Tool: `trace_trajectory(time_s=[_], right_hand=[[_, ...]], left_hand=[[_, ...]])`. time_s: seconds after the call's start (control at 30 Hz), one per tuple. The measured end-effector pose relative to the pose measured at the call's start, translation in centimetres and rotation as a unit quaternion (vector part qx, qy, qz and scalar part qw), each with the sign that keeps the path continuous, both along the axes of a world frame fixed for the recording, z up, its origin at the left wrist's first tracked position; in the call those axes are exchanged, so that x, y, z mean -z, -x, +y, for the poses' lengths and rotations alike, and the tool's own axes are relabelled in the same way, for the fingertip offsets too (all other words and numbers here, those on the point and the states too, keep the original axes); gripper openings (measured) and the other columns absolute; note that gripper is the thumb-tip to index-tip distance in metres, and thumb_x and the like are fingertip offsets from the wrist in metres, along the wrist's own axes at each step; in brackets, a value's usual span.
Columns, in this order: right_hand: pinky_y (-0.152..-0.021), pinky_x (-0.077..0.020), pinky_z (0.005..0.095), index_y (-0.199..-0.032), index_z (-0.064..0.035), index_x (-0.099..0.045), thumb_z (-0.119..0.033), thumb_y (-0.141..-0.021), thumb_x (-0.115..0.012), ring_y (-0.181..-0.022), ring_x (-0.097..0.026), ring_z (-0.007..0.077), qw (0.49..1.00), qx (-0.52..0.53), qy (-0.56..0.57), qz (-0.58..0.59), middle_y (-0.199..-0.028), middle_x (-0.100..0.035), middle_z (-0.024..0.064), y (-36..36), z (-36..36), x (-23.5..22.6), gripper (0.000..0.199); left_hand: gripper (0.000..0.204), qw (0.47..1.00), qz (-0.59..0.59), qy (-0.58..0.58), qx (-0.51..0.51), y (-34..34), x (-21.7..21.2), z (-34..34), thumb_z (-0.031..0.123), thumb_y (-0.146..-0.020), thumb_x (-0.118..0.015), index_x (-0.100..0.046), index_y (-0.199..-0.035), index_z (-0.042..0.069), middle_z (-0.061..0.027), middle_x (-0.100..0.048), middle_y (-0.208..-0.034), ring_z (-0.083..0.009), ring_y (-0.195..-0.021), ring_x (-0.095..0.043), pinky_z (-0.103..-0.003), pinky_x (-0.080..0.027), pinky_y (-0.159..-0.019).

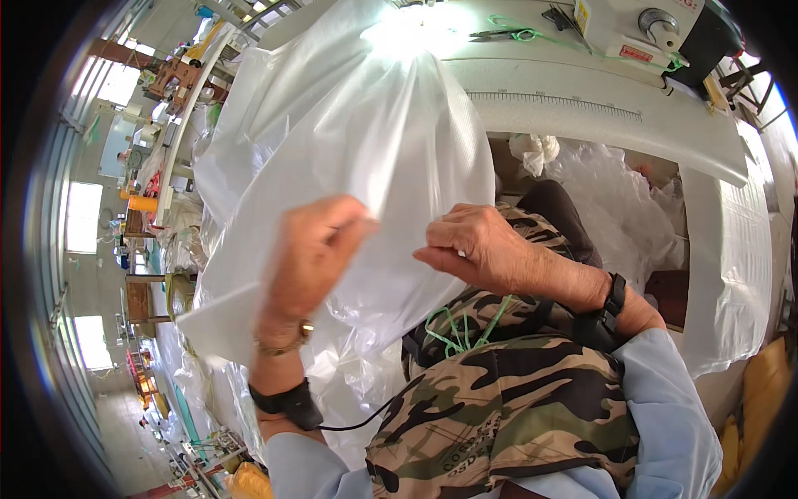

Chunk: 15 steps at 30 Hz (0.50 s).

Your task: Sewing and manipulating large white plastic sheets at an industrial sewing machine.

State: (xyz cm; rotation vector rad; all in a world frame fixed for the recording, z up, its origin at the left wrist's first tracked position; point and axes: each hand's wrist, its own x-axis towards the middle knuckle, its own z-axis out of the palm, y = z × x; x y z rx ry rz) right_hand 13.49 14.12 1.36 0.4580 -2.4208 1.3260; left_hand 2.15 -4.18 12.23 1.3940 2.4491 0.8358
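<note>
Together, the left hand (312,249) and right hand (474,249) pinch a clear plastic bag (349,125) — both clamped on its lower fold. Beyond the bag stands a sewing machine (640,29) on the white surface (615,116).

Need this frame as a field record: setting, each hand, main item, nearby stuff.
setting: sewing workstation, white table ahead of the person
main item: large translucent white plastic bag, held up over the lap
left hand: pinches the bag's edge, fingers closed on the film
right hand: pinches the same edge, close beside the left
wrists: black bands on both, gold bracelet on the left
lap: camouflage apron, loose green thread
table top: white sewing machine, green-handled scissors
</note>
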Motion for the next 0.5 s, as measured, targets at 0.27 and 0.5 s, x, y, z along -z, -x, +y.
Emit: trace_trajectory(time_s=[0.27, 0.5], right_hand=[[-0.059, -0.0491, 0.0403, -0.074, -0.0045, -0.056, -0.021, -0.088, -0.065, -0.064, -0.062, 0.031, 0.99, -0.07, -0.122, 0.004, -0.068, -0.06, 0.0096, 0.6, -1.9, 1.1, 0.024], [-0.067, -0.0481, 0.0341, -0.073, -0.0078, -0.058, -0.015, -0.082, -0.064, -0.072, -0.063, 0.0198, 0.954, -0.08, -0.289, 0.022, -0.069, -0.059, 0.003, 1.0, -2.7, 0.4, 0.014]], left_hand=[[0.009, 0.947, -0.295, -0.073, -0.1, -1.7, 11.1, -1.4, -0.001, -0.091, -0.058, -0.055, -0.083, 0.0, 0.0032, -0.047, -0.064, -0.0065, -0.062, -0.038, -0.025, -0.038, -0.054], [0.008, 0.932, -0.318, -0.149, -0.086, -2.1, 13.9, -1.7, 0.001, -0.096, -0.052, -0.059, -0.1, -0.001, 0.0034, -0.052, -0.074, -0.0047, -0.067, -0.044, -0.021, -0.042, -0.061]])
